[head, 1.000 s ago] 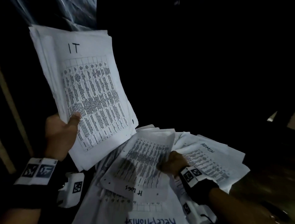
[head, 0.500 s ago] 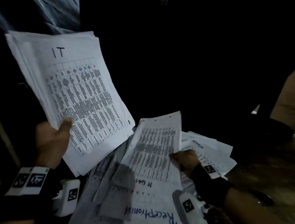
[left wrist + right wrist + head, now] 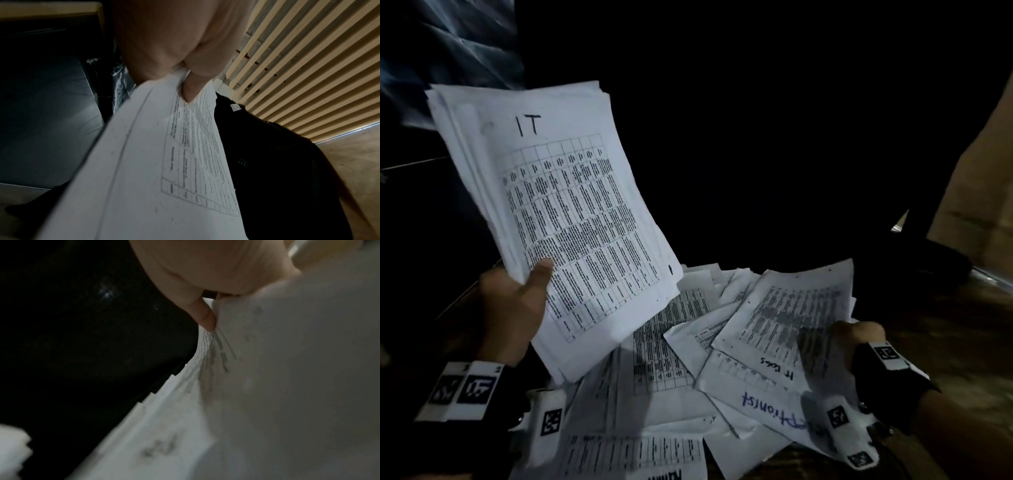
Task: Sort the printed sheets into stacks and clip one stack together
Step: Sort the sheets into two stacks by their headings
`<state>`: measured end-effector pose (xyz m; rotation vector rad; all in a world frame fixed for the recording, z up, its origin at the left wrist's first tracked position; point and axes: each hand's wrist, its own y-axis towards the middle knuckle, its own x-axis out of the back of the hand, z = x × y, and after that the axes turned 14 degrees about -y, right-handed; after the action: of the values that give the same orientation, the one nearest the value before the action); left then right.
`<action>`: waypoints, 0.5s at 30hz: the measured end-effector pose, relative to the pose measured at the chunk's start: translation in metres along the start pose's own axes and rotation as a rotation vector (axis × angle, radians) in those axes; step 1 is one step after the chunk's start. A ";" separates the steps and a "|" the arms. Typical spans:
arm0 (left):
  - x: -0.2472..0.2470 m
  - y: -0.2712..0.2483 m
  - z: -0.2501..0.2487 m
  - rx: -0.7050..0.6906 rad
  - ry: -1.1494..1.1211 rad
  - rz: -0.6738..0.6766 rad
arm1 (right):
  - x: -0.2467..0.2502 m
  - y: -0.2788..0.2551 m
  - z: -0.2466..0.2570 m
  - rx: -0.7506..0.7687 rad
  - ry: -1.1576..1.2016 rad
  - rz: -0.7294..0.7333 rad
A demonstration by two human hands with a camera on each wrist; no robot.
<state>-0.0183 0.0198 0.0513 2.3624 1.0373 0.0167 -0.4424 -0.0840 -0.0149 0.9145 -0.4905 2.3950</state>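
My left hand [image 3: 517, 301] holds up a thick stack of printed sheets [image 3: 571, 212] headed "IT", thumb on top and fingers hidden behind; the left wrist view shows that thumb [image 3: 191, 91] pressing the IT stack [image 3: 164, 162]. My right hand [image 3: 854, 339] pinches the right edge of a single sheet marked "IT Logs" [image 3: 787, 315], lifted slightly over the loose pile of sheets [image 3: 671, 342]. In the right wrist view a finger [image 3: 205, 318] pinches the blurred sheet [image 3: 267, 386]. A sheet labelled in blue "Receptionist" [image 3: 774, 407] lies under it.
The pile spreads over a dark wooden surface [image 3: 945, 325] with more sheets at the near edge [image 3: 633, 452]. Behind is deep darkness; crinkled plastic [image 3: 448, 44] shows at the top left and a pale wall [image 3: 979, 178] at the right.
My right hand has drawn the "IT Logs" sheet rightward off the middle of the pile. The IT stack in my left hand has stayed raised, shifting slightly with the view.
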 end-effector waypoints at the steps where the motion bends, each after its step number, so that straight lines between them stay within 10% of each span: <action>1: 0.000 -0.001 0.001 0.012 0.000 0.002 | 0.003 0.001 0.001 0.016 -0.015 -0.047; 4: 0.000 -0.004 0.000 0.022 0.041 0.004 | 0.010 -0.004 0.015 0.068 -0.088 -0.168; 11: -0.003 -0.002 0.008 0.097 -0.064 0.047 | 0.041 -0.044 0.066 0.845 -0.224 -0.346; 15: -0.010 0.002 0.011 0.296 -0.359 0.163 | 0.065 -0.066 0.118 0.972 -0.034 -0.393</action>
<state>-0.0219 0.0068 0.0452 2.5771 0.7106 -0.5139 -0.3857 -0.0677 0.1230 1.2703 0.8597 2.1849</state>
